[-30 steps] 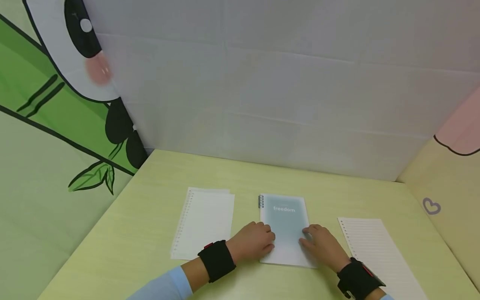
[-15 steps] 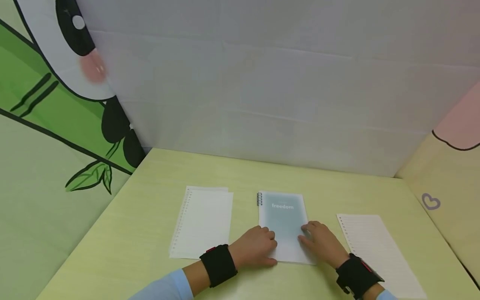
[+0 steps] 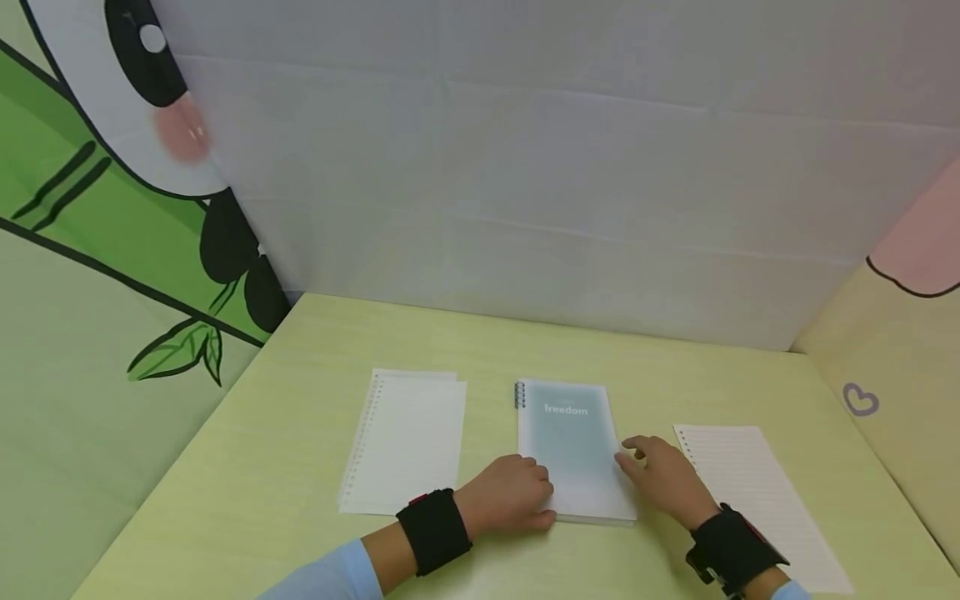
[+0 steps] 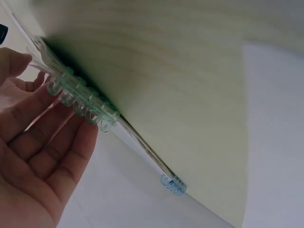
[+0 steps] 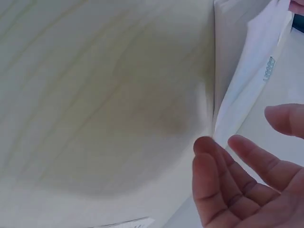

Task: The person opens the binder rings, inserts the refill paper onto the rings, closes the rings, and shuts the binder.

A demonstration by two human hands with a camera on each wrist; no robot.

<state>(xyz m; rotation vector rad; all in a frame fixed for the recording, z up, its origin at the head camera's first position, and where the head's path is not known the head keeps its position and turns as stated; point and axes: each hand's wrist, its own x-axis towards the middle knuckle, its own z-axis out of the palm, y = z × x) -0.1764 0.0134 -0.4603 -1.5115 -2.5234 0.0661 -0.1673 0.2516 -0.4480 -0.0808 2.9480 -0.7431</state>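
A spiral notebook [image 3: 573, 442] with a pale blue cover reading "freedom" lies on the table. My left hand [image 3: 506, 496] is at its lower left corner. In the left wrist view, the fingers curl against the green binding rings [image 4: 85, 102], and the thumb [image 4: 16, 61] holds the corner of the pages. Blue rings [image 4: 174, 184] bind the far end of the spine. Beside the notebook's right edge is my right hand [image 3: 667, 479], fingers loosely bent and holding nothing. The right wrist view shows some notebook pages [image 5: 237, 71] spread apart.
White punched sheets [image 3: 408, 442] lie overlapped left of the notebook. A lined punched sheet [image 3: 757, 492] lies to the right, partly under the right wrist in view. Behind the yellow table [image 3: 360, 329] rises a pale wall [image 3: 525, 192].
The right hand has moved a little right, off the cover to beside the notebook's edge. The left thumb has come down to the notebook's lower edge.
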